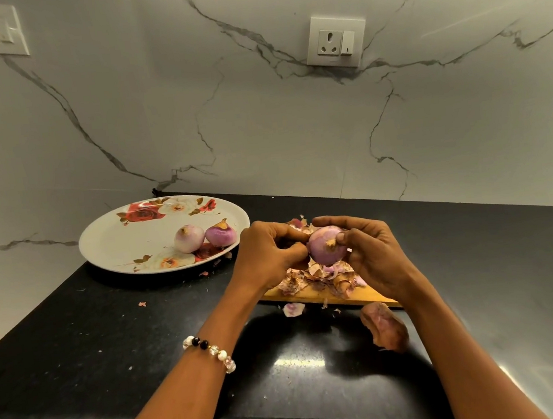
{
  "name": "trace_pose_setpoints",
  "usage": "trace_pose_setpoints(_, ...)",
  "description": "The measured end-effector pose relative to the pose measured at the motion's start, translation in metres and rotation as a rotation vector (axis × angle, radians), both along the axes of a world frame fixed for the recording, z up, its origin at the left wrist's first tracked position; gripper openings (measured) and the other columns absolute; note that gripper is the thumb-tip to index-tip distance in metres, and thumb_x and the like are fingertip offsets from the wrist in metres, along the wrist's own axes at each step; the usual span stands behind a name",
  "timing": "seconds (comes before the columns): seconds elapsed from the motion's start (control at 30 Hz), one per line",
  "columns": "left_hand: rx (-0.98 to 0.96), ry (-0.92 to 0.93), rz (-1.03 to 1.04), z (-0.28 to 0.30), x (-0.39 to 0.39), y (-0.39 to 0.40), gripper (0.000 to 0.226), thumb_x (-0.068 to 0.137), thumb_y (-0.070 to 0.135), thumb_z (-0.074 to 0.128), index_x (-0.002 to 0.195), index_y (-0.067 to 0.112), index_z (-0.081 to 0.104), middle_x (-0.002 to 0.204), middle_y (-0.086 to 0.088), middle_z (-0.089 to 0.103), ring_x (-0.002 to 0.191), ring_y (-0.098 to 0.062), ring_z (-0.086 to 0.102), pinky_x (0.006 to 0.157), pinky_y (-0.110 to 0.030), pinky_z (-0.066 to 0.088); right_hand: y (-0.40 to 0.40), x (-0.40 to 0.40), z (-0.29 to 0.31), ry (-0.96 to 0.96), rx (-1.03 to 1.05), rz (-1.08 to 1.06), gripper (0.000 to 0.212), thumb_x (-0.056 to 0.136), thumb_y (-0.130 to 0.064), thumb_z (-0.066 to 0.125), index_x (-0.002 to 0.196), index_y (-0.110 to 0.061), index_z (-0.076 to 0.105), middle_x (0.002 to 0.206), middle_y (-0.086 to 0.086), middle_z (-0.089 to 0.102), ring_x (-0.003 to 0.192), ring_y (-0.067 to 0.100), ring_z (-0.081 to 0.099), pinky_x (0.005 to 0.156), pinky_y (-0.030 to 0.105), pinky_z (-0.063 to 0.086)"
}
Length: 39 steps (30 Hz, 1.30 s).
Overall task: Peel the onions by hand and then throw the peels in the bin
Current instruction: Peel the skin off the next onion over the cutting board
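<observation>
Plate (106,242) left of board (312,296)

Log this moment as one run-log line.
both hands grip onion | two onions on plate | peels on board

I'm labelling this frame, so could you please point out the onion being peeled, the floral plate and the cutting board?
onion being peeled (324,247): head view, on its purple side.
floral plate (123,238): head view, bare white centre.
cutting board (316,295): head view, its near wooden edge.
</observation>
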<state>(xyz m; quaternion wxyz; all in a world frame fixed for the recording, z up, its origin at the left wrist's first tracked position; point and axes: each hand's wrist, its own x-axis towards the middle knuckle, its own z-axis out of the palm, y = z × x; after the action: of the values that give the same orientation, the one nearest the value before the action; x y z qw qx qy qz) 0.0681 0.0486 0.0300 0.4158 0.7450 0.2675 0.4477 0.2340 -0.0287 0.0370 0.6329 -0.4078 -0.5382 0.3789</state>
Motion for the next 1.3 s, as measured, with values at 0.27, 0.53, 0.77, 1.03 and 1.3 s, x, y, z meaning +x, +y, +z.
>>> trace_pose_setpoints(0.27,-0.132,-0.124,0.012,0.002,0.002,-0.004,0.015,0.088,0.005,0.065,0.101,0.005,0.072,0.09,-0.013,0.073,0.072,-0.022,0.073,0.069,-0.041,0.061,0.003,0.001,-0.001,-0.01,-0.006,-0.05,0.029,0.097,0.005,0.044,0.11,-0.006,0.067,0.111,0.005,0.07,0.11,0.028,0.064,0.08,0.031,0.058)
trace_pose_setpoints(0.53,-0.143,-0.099,0.012,0.003,0.002,-0.004,0.008,0.081,0.009,0.072,0.089,0.011,0.072,0.082,-0.01,0.073,0.071,-0.021,0.072,0.07,-0.042,0.06,0.003,-0.001,-0.001,-0.04,-0.01,-0.112,0.027,0.096,0.004,0.047,0.109,-0.01,0.065,0.103,-0.002,0.071,0.101,0.021,0.067,0.077,0.03,0.058)
trace_pose_setpoints(0.77,-0.082,-0.033,0.051,0.0,0.003,0.0,0.008,0.089,0.018,0.064,0.094,0.012,0.069,0.085,-0.008,0.072,0.072,-0.019,0.072,0.071,-0.043,0.06,0.005,0.001,-0.001,0.224,-0.007,-0.055,0.02,0.085,0.0,0.055,0.103,-0.004,0.061,0.106,0.013,0.064,0.099,0.027,0.064,0.076,0.034,0.059)
trace_pose_setpoints(1.03,0.063,0.082,0.239,-0.004,0.004,0.002,0.008,0.088,0.012,0.067,0.095,0.008,0.067,0.086,-0.007,0.07,0.067,-0.011,0.069,0.064,-0.025,0.059,0.004,0.006,0.002,0.434,-0.039,0.104,0.031,0.077,-0.014,0.051,0.105,-0.005,0.061,0.12,0.027,0.059,0.109,0.038,0.059,0.083,0.04,0.057)
trace_pose_setpoints(1.3,-0.086,-0.119,-0.055,0.008,0.0,-0.009,0.031,0.081,0.03,0.069,0.099,0.006,0.072,0.083,-0.008,0.073,0.067,-0.02,0.071,0.062,-0.041,0.06,0.007,0.007,0.002,0.315,-0.035,-0.007,0.031,0.079,-0.013,0.053,0.106,-0.003,0.064,0.117,0.021,0.058,0.107,0.035,0.057,0.077,0.038,0.058)
